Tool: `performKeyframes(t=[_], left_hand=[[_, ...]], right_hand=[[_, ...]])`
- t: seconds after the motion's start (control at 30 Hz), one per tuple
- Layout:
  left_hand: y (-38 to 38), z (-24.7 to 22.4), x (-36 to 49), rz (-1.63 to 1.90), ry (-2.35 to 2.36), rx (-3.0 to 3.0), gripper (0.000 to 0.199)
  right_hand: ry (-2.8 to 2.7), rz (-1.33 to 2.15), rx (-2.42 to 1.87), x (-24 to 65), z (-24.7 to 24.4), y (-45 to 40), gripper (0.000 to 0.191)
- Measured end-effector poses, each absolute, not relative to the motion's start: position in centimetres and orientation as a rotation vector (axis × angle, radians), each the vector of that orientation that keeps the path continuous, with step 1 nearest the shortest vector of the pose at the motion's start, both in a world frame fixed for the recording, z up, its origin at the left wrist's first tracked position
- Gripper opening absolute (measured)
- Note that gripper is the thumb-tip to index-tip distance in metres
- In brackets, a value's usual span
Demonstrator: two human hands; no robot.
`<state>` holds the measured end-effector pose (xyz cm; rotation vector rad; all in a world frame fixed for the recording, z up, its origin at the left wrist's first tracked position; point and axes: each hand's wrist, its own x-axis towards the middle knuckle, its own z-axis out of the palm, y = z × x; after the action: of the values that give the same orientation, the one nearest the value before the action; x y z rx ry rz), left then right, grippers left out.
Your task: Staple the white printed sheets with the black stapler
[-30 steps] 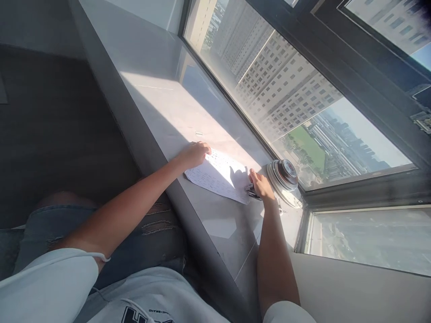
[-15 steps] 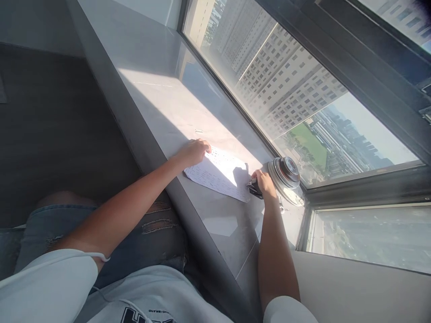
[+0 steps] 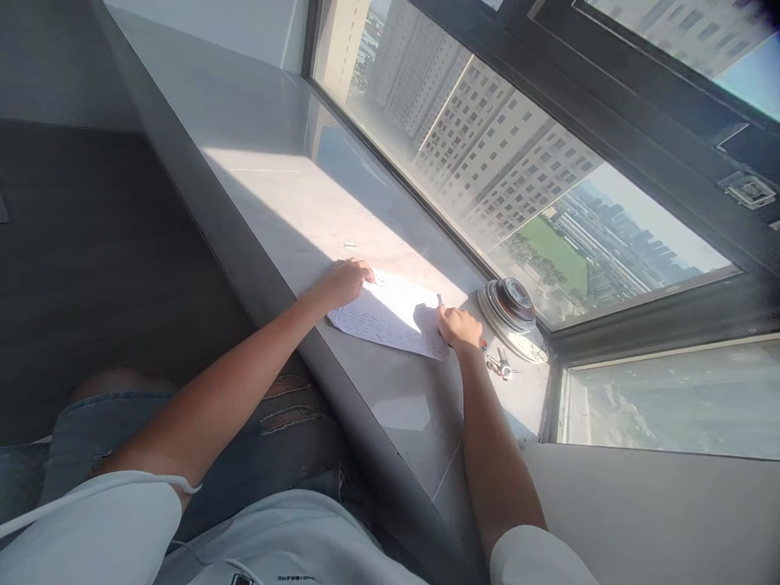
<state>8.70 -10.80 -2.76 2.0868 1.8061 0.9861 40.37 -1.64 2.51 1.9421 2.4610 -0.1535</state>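
A white sheet of paper [image 3: 390, 317] covered in handwriting lies on the grey window ledge, partly in sunlight. My left hand [image 3: 346, 282] is closed on the paper's upper left edge. At the opposite end of the paper is my right hand [image 3: 460, 327], its fingers curled round something I cannot make out; a small grey tip sticks up beside the index finger. Whatever else is in that hand is hidden by the fingers and their shadow.
Right of my right hand, a stack of round plates or lids [image 3: 509, 309] stands by the window corner. Small metal keys or tools [image 3: 502, 366] lie below it. A small pale object [image 3: 349, 244] rests beyond my left hand. The window frame [image 3: 402, 175] borders the ledge [image 3: 262, 187].
My right hand has moved slightly left to the paper's edge, and the black object seen in it before is no longer visible. The metal items beside it show more. The view has shifted a little.
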Motion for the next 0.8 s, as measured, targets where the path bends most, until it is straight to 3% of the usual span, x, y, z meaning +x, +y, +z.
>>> performKeyframes(t=[0.13,0.27,0.37,0.63,0.7,0.8], left_hand=[[-10.8,-2.5,8.6,0.965,1.803,2.092,0.042],[-10.9,-2.2,8.5,0.977,1.798,2.096,0.043],[-10.8,-2.5,8.4,0.990,1.787,2.067,0.043],[-10.8,-2.6,8.1,1.035,1.752,2.038,0.044],[-11.0,-2.2,8.1,1.044,1.737,2.037,0.043],[-11.1,-2.1,8.0,1.051,1.723,1.994,0.042]], right_hand=[[2.788,-0.574,1.968,43.5,4.7,-1.2,0.073],[2.837,-1.095,1.335,48.0,5.9,-1.2,0.063],[2.802,-0.890,1.332,50.5,5.6,-0.7,0.058],[3.127,-0.264,2.135,47.7,6.1,1.1,0.043],[3.224,-0.457,2.080,44.6,6.1,-0.3,0.044],[3.154,-0.985,1.578,39.2,4.8,-3.0,0.042]])
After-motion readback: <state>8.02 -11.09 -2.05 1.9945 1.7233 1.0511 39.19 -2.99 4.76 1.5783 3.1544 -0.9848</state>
